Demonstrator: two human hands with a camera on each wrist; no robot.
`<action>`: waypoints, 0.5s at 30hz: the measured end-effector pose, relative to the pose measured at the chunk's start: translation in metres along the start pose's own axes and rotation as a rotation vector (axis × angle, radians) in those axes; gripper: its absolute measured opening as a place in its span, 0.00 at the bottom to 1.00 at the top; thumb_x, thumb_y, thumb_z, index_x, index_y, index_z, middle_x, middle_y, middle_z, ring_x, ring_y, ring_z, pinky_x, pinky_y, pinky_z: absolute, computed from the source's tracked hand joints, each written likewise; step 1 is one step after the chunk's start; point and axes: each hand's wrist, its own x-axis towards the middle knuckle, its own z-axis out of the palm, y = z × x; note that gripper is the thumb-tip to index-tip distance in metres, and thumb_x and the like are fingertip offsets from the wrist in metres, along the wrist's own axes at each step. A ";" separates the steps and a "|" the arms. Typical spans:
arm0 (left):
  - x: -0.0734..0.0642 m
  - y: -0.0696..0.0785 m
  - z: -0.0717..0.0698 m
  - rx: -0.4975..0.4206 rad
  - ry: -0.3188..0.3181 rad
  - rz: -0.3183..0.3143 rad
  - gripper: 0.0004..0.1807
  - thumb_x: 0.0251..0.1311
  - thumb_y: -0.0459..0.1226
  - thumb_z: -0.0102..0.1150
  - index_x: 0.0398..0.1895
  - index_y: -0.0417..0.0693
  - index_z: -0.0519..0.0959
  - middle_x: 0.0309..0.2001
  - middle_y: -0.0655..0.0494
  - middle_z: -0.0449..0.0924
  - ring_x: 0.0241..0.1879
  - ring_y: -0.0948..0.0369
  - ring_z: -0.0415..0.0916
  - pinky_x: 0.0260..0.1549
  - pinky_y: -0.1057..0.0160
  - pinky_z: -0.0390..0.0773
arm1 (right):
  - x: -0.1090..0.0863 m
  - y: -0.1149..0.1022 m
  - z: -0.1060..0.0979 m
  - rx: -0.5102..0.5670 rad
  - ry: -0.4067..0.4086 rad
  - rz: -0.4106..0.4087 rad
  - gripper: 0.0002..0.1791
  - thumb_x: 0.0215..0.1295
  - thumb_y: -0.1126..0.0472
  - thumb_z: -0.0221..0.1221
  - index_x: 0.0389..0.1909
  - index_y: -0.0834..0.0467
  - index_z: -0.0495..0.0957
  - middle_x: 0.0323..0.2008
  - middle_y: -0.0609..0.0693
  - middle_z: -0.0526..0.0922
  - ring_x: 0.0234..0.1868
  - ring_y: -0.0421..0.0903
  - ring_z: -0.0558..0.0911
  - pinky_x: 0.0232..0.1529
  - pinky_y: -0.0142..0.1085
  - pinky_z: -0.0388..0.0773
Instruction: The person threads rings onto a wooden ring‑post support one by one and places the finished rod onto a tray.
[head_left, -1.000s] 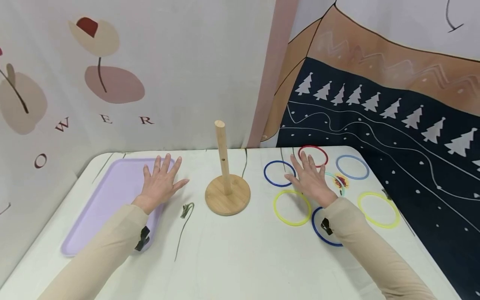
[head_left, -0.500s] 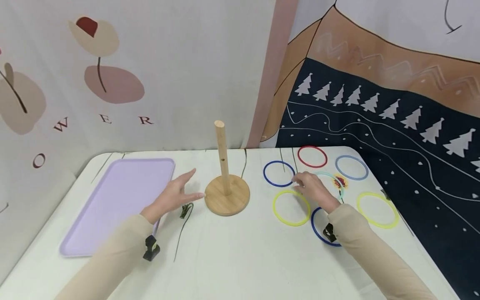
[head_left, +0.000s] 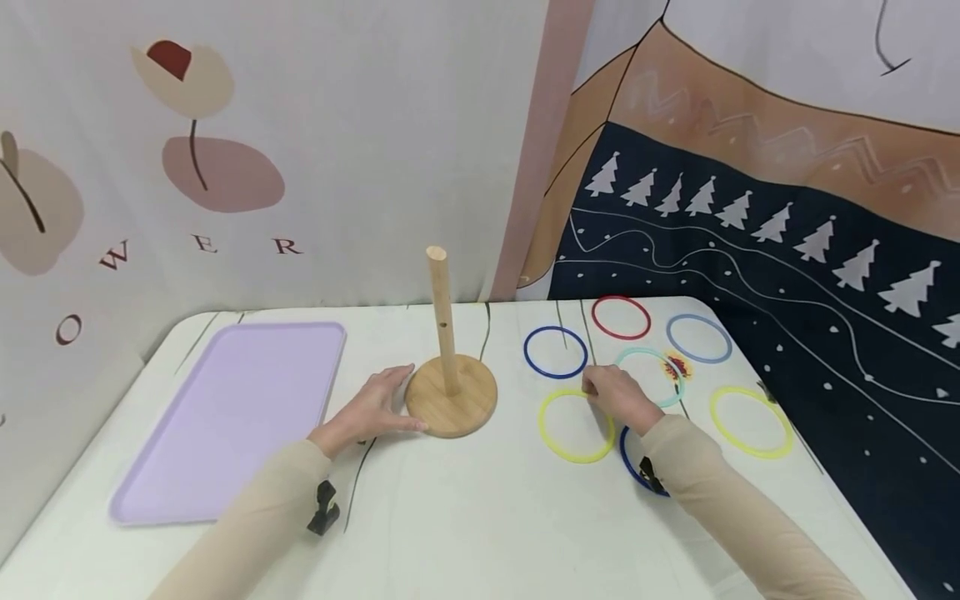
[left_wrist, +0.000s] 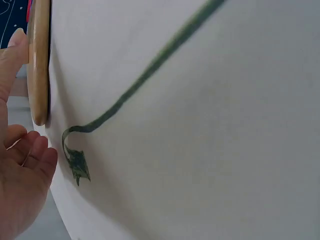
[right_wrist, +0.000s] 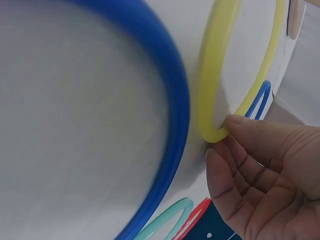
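Note:
A wooden stand with a round base (head_left: pixel 468 404) and an upright post (head_left: pixel 442 317) is in the middle of the table in the head view. My left hand (head_left: pixel 375 408) is at the base's left edge, fingers and thumb spread apart; in the left wrist view, the thumb touches the base's rim (left_wrist: pixel 39 65). With thumb and fingers, my right hand (head_left: pixel 618 396) pinches the far edge of a yellow ring (head_left: pixel 577 458). In the right wrist view, the thumb lies over the yellow ring (right_wrist: pixel 207 90), and a blue ring (right_wrist: pixel 179 100) is close by.
Around my right hand lie a dark blue ring (head_left: pixel 530 358), a red ring (head_left: pixel 621 337), a light blue ring (head_left: pixel 697 360), a turquoise ring (head_left: pixel 680 392), another yellow ring (head_left: pixel 772 453) and another dark blue ring (head_left: pixel 630 471). A lilac tray (head_left: pixel 232 425) lies left.
My left hand has gone from over the tray rightward to the stand's base. The right hand, earlier spread above the rings, has come down and taken hold of the near yellow ring.

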 end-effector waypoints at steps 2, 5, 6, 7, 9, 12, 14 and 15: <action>0.000 -0.001 0.002 -0.001 0.000 -0.009 0.57 0.39 0.54 0.73 0.70 0.37 0.56 0.68 0.35 0.56 0.67 0.38 0.53 0.64 0.39 0.59 | 0.000 -0.002 0.001 -0.005 -0.002 0.002 0.03 0.60 0.69 0.60 0.35 0.61 0.77 0.30 0.51 0.78 0.31 0.45 0.74 0.33 0.34 0.76; 0.001 -0.002 0.003 0.002 0.001 -0.004 0.56 0.40 0.54 0.73 0.69 0.36 0.57 0.68 0.36 0.57 0.66 0.40 0.54 0.64 0.40 0.59 | 0.000 -0.004 0.001 0.011 -0.008 0.011 0.03 0.60 0.68 0.60 0.34 0.61 0.76 0.30 0.51 0.77 0.30 0.45 0.74 0.32 0.33 0.75; 0.001 -0.002 0.004 0.000 0.001 -0.002 0.55 0.40 0.54 0.73 0.69 0.36 0.58 0.68 0.37 0.58 0.66 0.40 0.54 0.64 0.41 0.59 | 0.000 -0.004 0.001 0.027 -0.013 0.012 0.03 0.60 0.68 0.60 0.34 0.61 0.76 0.30 0.51 0.77 0.30 0.45 0.74 0.31 0.33 0.75; 0.001 -0.002 0.004 -0.003 0.001 0.001 0.55 0.40 0.53 0.73 0.68 0.35 0.59 0.68 0.37 0.58 0.66 0.41 0.55 0.64 0.41 0.60 | 0.000 -0.004 0.001 0.042 -0.016 0.010 0.03 0.60 0.68 0.60 0.34 0.61 0.76 0.30 0.51 0.77 0.30 0.45 0.74 0.31 0.33 0.75; 0.001 -0.002 0.005 -0.005 0.002 0.011 0.54 0.41 0.52 0.73 0.68 0.35 0.59 0.67 0.38 0.60 0.65 0.42 0.56 0.64 0.42 0.61 | -0.001 -0.004 0.000 0.081 -0.019 0.001 0.02 0.61 0.69 0.59 0.34 0.62 0.76 0.30 0.52 0.77 0.30 0.44 0.73 0.30 0.32 0.74; 0.001 -0.002 0.006 -0.015 0.007 0.028 0.53 0.41 0.51 0.73 0.67 0.34 0.60 0.66 0.38 0.61 0.65 0.42 0.57 0.64 0.43 0.62 | -0.001 -0.006 -0.005 0.142 0.004 -0.021 0.03 0.62 0.69 0.57 0.36 0.63 0.77 0.31 0.53 0.78 0.29 0.44 0.73 0.30 0.32 0.74; 0.001 -0.002 0.007 -0.011 0.008 0.036 0.52 0.42 0.52 0.73 0.67 0.34 0.61 0.65 0.39 0.62 0.64 0.43 0.58 0.63 0.43 0.63 | 0.000 -0.008 -0.011 0.192 0.032 -0.031 0.04 0.63 0.69 0.57 0.38 0.64 0.76 0.32 0.54 0.79 0.28 0.44 0.74 0.28 0.31 0.75; 0.001 -0.002 0.007 -0.014 0.009 0.036 0.52 0.42 0.52 0.73 0.67 0.34 0.61 0.65 0.39 0.62 0.64 0.43 0.58 0.63 0.43 0.63 | 0.000 -0.009 -0.014 0.223 0.047 -0.030 0.05 0.63 0.69 0.56 0.39 0.64 0.76 0.32 0.54 0.79 0.28 0.44 0.74 0.28 0.31 0.76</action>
